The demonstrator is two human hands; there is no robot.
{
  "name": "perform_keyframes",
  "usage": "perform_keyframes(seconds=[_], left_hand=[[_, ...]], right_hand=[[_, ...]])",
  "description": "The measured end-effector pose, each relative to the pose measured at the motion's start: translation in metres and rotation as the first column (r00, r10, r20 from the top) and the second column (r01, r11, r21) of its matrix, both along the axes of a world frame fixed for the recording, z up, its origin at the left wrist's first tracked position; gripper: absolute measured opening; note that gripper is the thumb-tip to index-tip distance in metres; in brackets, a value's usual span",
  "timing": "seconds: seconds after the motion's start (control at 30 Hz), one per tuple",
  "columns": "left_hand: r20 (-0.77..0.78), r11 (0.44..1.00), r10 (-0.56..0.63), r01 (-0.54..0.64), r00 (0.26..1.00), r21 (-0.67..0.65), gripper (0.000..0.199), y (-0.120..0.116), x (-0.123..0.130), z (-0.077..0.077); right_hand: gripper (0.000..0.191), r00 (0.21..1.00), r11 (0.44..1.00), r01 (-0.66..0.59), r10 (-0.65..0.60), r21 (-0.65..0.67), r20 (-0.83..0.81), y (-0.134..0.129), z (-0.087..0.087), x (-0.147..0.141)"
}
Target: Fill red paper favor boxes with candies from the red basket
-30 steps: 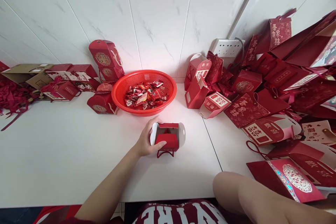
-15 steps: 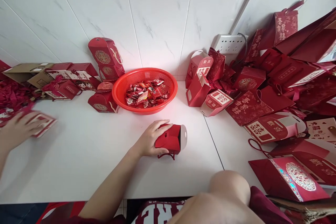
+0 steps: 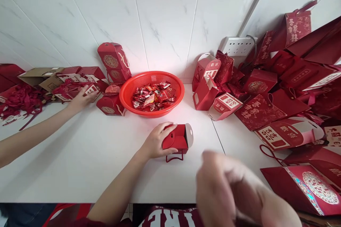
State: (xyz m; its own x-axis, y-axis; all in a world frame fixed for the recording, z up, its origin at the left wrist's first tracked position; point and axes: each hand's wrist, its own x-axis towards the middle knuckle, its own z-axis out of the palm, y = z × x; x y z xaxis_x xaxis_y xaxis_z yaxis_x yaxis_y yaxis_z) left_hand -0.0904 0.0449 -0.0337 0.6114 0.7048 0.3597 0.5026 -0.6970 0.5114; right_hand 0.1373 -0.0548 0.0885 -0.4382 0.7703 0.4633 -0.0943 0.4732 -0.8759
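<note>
My left hand (image 3: 159, 141) grips a small red gift box (image 3: 174, 140) from its left side, resting it on the white table. The box lies with its rounded end flap (image 3: 189, 135) open to the right and a dark red cord handle (image 3: 174, 157) toward me. Close to the camera, my right hand (image 3: 226, 188) is raised over the table's front edge, apart from the box. Its fingers are curled and blurred; whatever they hold, if anything, is hidden. Beyond the box sits a red plastic basket (image 3: 125, 101) with several wrapped candies (image 3: 154, 95).
At left, another person's hand (image 3: 81, 99) holds a small red box among boxes by the wall. Red ribbons (image 3: 21, 99) lie farther left. Stacked red boxes (image 3: 113, 60) stand left of the basket. Many red boxes (image 3: 259, 113) crowd the right, near a white power strip (image 3: 238, 46).
My right hand has risen from the front edge into view, fingers curled. My left hand still holds the box. The other person's hand has moved right and back with its box.
</note>
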Motion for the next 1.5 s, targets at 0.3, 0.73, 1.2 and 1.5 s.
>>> perform_keyframes(seconds=[0.3,0.73,1.2,1.5], left_hand=[[0.013,0.999,0.007,-0.007,1.0,-0.043,0.089,-0.001,0.001,0.0],[0.041,0.975,-0.076,0.083,0.996,-0.205,0.083,0.0,-0.003,0.007],[0.195,0.933,0.094,-0.017,0.976,-0.36,0.058,0.002,-0.031,0.039],[0.515,0.916,0.392,-0.27,0.762,-0.297,0.058,0.015,-0.087,0.073]], right_hand=[[0.023,0.867,0.864,0.497,-0.489,-0.08,0.098,0.09,-0.095,0.015],[0.036,0.984,0.909,0.164,-0.125,-0.382,0.123,0.089,-0.126,0.003],[0.037,0.939,0.809,0.303,-0.345,-0.503,0.011,0.089,-0.134,0.008],[0.04,0.906,0.75,0.366,-0.421,-0.551,0.028,0.094,-0.14,0.011]])
